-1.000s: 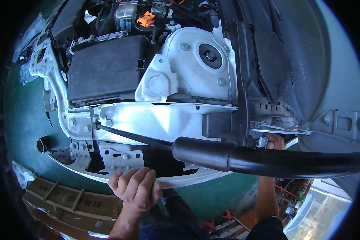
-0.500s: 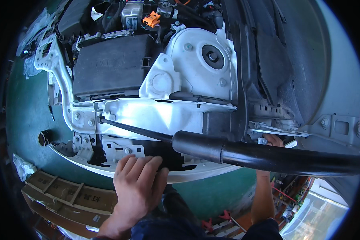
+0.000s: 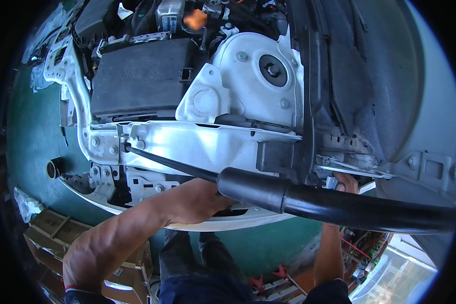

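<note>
A green floor [image 3: 33, 131] carries a cardboard box [image 3: 50, 234] and clear plastic [image 3: 26, 203].

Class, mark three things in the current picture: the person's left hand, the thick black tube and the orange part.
Left hand [image 3: 200, 201]: head view, back of the hand.
Thick black tube [image 3: 334, 205]: head view, side of its smooth shaft.
Orange part [image 3: 195, 19]: head view, its blurred middle.

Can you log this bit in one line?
left hand: partly behind black gas strut | right hand: beside small silver piece | grips: unclear
</note>
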`<state>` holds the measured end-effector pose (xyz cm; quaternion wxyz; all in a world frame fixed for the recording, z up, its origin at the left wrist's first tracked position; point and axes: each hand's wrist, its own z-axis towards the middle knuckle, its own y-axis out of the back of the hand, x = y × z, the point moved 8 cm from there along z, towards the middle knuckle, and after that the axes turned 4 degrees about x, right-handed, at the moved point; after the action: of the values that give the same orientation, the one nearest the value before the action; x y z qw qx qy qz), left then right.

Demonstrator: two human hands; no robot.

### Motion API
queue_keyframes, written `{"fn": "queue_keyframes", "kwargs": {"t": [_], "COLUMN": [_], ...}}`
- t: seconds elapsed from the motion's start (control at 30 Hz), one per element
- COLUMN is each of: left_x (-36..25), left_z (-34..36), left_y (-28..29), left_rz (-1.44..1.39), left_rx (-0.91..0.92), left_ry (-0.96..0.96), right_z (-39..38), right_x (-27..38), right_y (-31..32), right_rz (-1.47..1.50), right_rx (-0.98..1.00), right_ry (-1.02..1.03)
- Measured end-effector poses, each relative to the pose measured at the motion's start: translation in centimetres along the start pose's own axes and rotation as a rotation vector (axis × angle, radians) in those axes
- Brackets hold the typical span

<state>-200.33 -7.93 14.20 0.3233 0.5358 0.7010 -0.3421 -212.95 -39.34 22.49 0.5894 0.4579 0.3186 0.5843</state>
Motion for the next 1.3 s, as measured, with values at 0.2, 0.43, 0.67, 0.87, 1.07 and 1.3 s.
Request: {"fn": "queue_keyframes", "kwargs": {"t": [0.2, 0.43, 0.67, 0.87, 1.07, 1.3], "left_x": [1.2, 1.2, 2.7, 2.6, 2.6, 0.7], "left_z": [1.4, 1.8, 2.9, 3.0, 3.1, -0.2], "left_y": [-0.8, -1.5, -1.3, -1.3, -1.6, -1.0], "left_rz": [0.041, -0.042, -0.076, -0.041, -0.033, 0.369], "left_rx": [0.119, 0.169, 0.054, 0.106, 0.122, -0.118], "left_ry": [0.124, 0.194, 0.226, 0.248, 0.183, 0.032], "right_z": [0.2, 0.3, 0.6, 0.7, 0.6, 0.5], "right_x": [0.5, 0.5, 0.9, 1.1, 1.1, 0.9], "right_y": [0.1, 0.0, 0.2, 0.2, 0.3, 0.2], "right_rz": [-0.018, -0.004, -0.002, 0.000, -0.007, -0.011], "right_rx": [0.008, 0.004, 0.026, 0.017, 0.001, 0.004], "right_ry": [0.004, -0.005, -0.021, -0.024, -0.029, -0.032]}}
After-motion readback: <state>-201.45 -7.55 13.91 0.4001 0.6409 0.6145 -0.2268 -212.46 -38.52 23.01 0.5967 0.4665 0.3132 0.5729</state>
